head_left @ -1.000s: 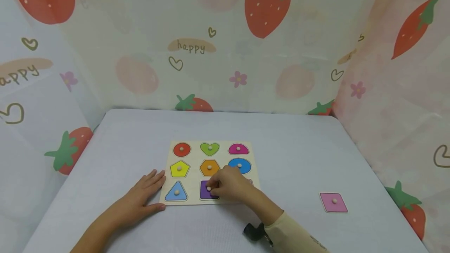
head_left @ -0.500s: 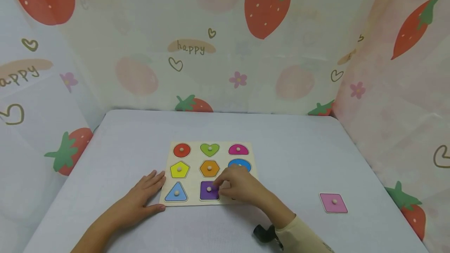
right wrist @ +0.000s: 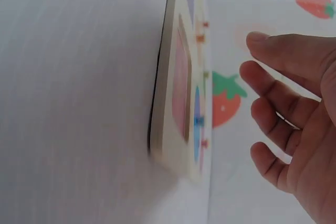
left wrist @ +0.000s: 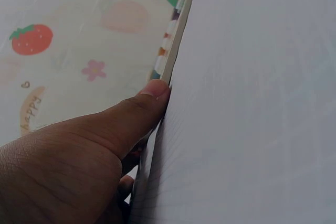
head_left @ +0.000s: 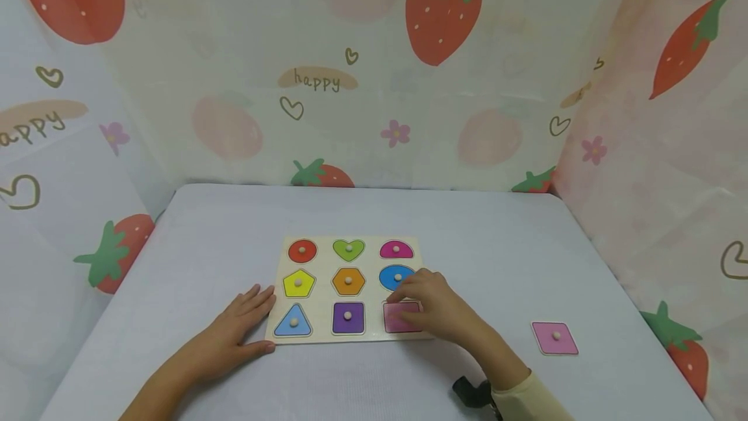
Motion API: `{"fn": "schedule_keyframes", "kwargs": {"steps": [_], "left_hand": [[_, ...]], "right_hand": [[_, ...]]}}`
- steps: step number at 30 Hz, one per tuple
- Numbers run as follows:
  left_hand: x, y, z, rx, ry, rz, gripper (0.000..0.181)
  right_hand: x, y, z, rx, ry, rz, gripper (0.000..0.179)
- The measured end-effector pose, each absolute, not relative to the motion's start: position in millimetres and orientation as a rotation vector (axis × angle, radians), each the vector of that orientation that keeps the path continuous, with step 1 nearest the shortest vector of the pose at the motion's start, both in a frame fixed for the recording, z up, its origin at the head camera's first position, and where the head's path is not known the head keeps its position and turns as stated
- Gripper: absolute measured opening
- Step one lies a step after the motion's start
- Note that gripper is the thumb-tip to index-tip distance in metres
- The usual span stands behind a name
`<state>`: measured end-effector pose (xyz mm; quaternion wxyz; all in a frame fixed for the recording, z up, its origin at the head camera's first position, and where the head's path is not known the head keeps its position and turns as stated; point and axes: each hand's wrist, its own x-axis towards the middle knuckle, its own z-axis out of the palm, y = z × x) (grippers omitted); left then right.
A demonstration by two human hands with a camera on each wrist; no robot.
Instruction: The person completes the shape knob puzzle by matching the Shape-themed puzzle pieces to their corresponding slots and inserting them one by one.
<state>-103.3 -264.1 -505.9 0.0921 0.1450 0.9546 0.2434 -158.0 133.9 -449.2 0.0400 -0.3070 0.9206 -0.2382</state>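
Note:
A cream wooden knob puzzle board (head_left: 324, 301) lies on the table with coloured shape pieces in it. My left hand (head_left: 234, 325) lies flat at its left side, fingertips and thumb touching the edge; in the left wrist view the thumb (left wrist: 115, 121) meets the board's edge. Over the board's lower right corner hovers my right hand (head_left: 441, 307), fingers loosely bent and holding nothing. Beneath those fingers is a pink recess (head_left: 394, 320) with no knob visible, also seen in the right wrist view. The purple square piece (head_left: 356, 325) sits left of it. A pink parallelogram piece (head_left: 546, 340) lies apart at right.
White cloth covers the table (head_left: 497, 239). Strawberry-printed curtains (head_left: 245, 51) stand behind and at both sides. A black device (head_left: 472, 392) hangs at the right wrist, beside a beige sleeve (head_left: 528, 401).
My right hand has let go of the purple square's knob and moved right, uncovering the square and part of the pink recess. The left hand has stayed in place.

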Motion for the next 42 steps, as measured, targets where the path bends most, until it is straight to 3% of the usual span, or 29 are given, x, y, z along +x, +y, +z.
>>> {"fn": "schedule_keyframes", "kwargs": {"steps": [17, 26, 42], "left_hand": [[-102.9, -263.2, -504.2, 0.433, 2.833, 0.738, 0.096], [-102.1, -262.4, -501.5, 0.427, 2.828, 0.735, 0.095], [-103.7, -264.2, -505.2, 0.426, 2.834, 0.725, 0.096]], "right_hand": [[-144.8, 217.0, -445.9, -0.868, 3.031, -0.756, 0.025], [-134.5, 257.3, -442.6, -0.934, 3.165, -0.826, 0.036], [-119.7, 316.2, -455.9, -0.736, 3.272, -0.736, 0.034]]}}
